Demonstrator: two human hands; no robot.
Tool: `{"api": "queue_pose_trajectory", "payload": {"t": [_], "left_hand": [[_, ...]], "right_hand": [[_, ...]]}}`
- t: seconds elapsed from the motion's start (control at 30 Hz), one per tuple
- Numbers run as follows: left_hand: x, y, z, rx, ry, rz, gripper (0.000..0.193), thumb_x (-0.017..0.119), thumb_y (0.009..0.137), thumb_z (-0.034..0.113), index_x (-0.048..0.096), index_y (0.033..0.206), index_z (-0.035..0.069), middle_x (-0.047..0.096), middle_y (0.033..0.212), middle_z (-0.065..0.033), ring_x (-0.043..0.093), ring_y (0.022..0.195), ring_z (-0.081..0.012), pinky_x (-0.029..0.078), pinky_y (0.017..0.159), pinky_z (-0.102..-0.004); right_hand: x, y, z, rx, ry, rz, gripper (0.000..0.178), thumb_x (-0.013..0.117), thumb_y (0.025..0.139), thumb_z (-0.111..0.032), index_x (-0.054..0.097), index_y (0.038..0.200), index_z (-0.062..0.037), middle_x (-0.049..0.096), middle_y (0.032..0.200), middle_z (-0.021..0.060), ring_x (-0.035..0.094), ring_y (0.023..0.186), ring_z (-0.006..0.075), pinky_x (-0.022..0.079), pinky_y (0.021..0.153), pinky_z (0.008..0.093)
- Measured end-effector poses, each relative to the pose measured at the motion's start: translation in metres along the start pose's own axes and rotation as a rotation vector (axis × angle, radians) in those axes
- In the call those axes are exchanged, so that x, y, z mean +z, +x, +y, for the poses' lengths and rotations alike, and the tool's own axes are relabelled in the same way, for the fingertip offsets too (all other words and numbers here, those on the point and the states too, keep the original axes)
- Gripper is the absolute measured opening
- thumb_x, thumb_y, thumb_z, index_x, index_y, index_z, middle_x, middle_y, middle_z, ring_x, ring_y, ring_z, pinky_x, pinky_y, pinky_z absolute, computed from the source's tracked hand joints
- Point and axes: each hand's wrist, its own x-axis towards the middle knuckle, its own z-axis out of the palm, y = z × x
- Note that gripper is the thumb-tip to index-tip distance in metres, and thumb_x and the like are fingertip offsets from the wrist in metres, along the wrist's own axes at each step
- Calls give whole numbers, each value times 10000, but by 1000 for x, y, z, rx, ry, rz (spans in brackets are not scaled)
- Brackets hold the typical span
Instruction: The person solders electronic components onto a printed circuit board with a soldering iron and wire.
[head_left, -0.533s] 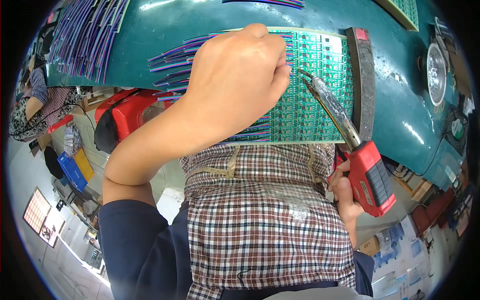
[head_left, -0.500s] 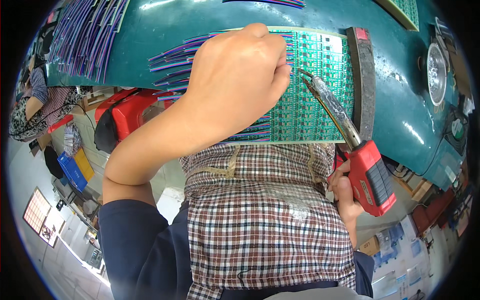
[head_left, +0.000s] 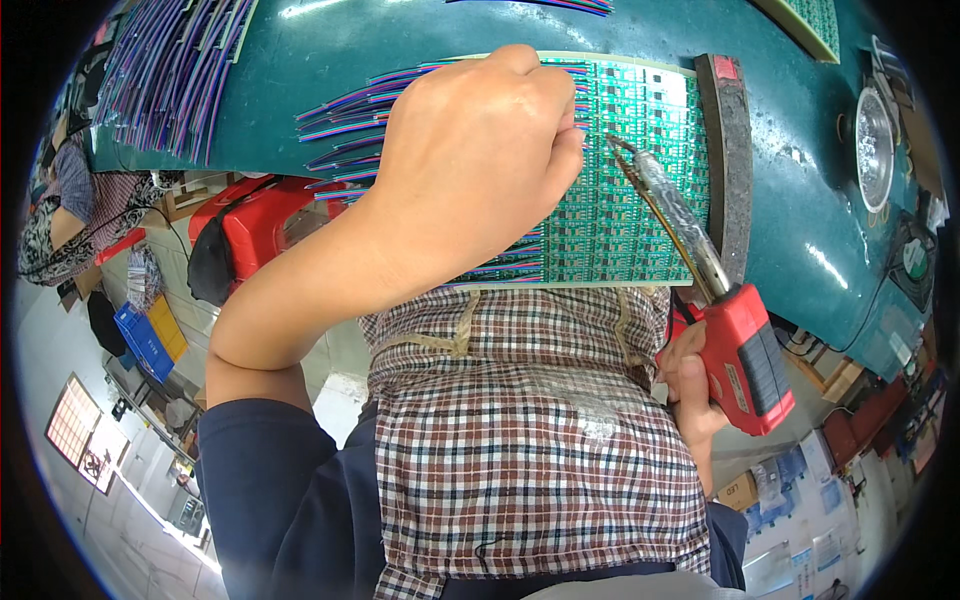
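A green panel of small circuit boards [head_left: 625, 225] lies at the table's near edge, with rows of thin multicoloured wires [head_left: 345, 128] fanning out from its left part. Over these wires my left hand [head_left: 490, 150] is closed, thumb and fingers pressed together at the wire ends. What it pinches is hidden under the hand. My right hand [head_left: 692, 385] is wrapped round the handle of a red and black soldering gun [head_left: 745, 365]. Its tip, with a thin solder feed tube alongside, points up and left over the panel, a little right of my left thumb.
A dark grey bar [head_left: 728, 165] borders the panel on the right. Bundles of wires [head_left: 175, 80] lie at the far left of the green table [head_left: 790, 230]. A round metal bowl [head_left: 873, 150] stands at the right. Another person's arm [head_left: 70, 190] shows at the left edge.
The soldering gun's tip has shifted slightly right, away from my left fingers. My left hand has stayed almost in place.
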Motion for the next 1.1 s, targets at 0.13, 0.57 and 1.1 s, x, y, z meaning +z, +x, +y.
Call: {"api": "queue_pose_trajectory", "payload": {"t": [0.13, 0.57, 1.1], "left_hand": [[-1, 1, 0, 1, 3, 2, 175, 772, 814, 113, 618, 774, 40, 606, 758, -72, 668, 688, -233, 521, 608, -361], [0, 1, 0, 8, -3, 5, 171, 769, 818, 110, 621, 779, 34, 612, 761, -74, 670, 683, -233, 530, 598, -354], [1, 0, 1, -23, -6, -4, 182, 765, 833, 128, 621, 774, 32, 608, 761, -71, 666, 674, -228, 528, 597, -354]], "right_hand": [[-7, -4, 1, 29, 25, -9, 192, 627, 964, -139, 542, 997, 30, 450, 618, 13, 402, 479, 96, 378, 501, 263], [-11, -12, 10, -1, -59, -13, 325, 658, 974, -192, 556, 1154, 58, 488, 639, 20, 431, 506, 88, 381, 511, 267], [-5, -2, 1, -9, -75, -38, 171, 643, 947, -114, 568, 949, 39, 525, 709, 66, 462, 530, 121, 402, 520, 276]]}}
